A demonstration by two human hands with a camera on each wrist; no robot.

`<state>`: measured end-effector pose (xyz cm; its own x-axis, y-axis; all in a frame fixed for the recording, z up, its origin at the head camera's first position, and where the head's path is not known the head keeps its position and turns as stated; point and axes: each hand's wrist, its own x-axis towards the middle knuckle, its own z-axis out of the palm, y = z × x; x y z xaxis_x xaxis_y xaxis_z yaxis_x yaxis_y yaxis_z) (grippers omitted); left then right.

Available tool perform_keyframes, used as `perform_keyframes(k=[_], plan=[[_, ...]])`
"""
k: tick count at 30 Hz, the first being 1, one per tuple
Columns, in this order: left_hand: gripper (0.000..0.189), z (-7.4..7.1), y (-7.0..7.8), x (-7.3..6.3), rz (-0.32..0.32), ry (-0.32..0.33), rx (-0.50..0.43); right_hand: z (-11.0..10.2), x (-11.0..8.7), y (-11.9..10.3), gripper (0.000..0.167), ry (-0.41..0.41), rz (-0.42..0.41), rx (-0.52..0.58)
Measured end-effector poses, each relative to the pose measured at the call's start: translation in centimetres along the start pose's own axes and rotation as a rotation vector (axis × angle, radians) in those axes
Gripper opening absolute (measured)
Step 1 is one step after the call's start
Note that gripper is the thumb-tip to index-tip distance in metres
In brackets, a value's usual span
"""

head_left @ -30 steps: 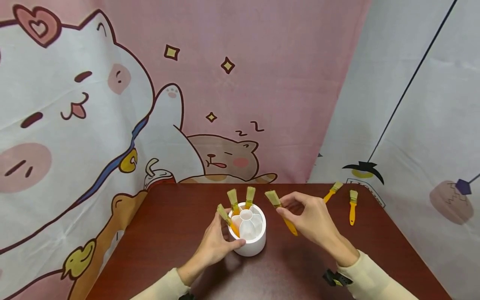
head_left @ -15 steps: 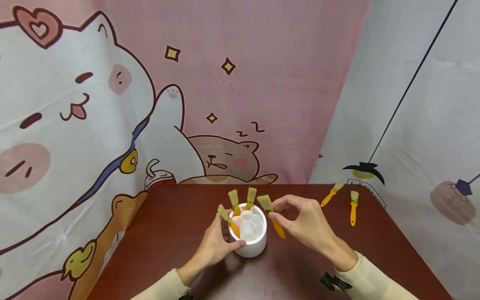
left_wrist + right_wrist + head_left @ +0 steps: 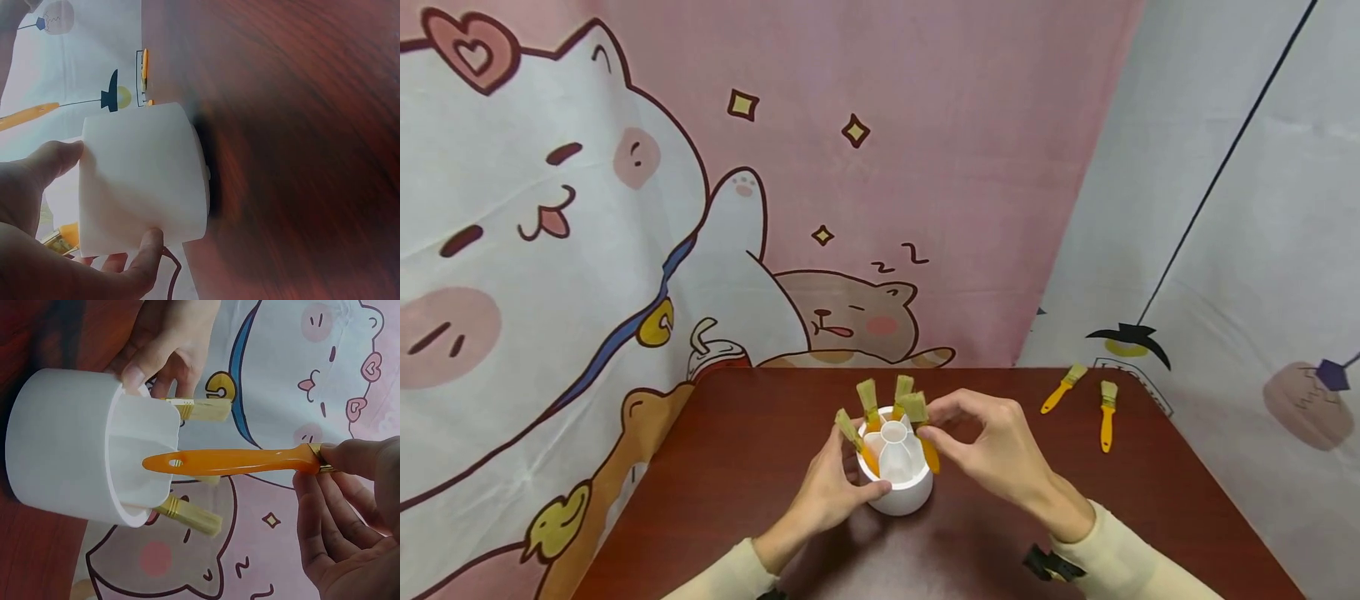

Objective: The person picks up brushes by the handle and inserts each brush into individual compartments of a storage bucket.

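A white round holder with petal-like compartments stands near the middle of the table. My left hand grips its left side, thumb at the front rim; in the left wrist view the fingers curl along the holder's wall. Three brushes with pale bristles and orange handles stand bristles up in the holder's left and back compartments. My right hand pinches another paintbrush by its metal collar, bristles up. In the right wrist view, the handle's lower tip overlaps the holder's open mouth.
Two more brushes lie on the table at the right: one slanted near the back edge, the other nearly straight. The dark red-brown table ends at a cartoon-printed cloth behind it.
My right hand has carried the paintbrush leftward from beside the holder to its right rim, turning it more upright. The left hand and the holder have stayed in place.
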<state>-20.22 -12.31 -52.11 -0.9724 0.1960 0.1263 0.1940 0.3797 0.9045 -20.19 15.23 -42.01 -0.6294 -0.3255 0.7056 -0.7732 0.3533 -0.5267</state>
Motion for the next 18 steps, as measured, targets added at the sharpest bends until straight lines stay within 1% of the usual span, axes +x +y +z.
perform_keyframes(k=[5, 13, 18], plan=[[0.099, -0.1, 0.0, 0.0, -0.008, -0.002, -0.004, 0.6, 0.2, -0.1, 0.032, -0.004, -0.025, 0.027], [0.099, 0.0, 0.0, -0.1, -0.008, 0.0, -0.017, 1.6, 0.4, 0.0, 0.033, 0.011, -0.075, 0.027], [0.098, 0.1, -0.1, -0.1, -0.005, -0.003, -0.025, 2.2, 0.1, 0.5, 0.034, 0.012, -0.089, 0.031]])
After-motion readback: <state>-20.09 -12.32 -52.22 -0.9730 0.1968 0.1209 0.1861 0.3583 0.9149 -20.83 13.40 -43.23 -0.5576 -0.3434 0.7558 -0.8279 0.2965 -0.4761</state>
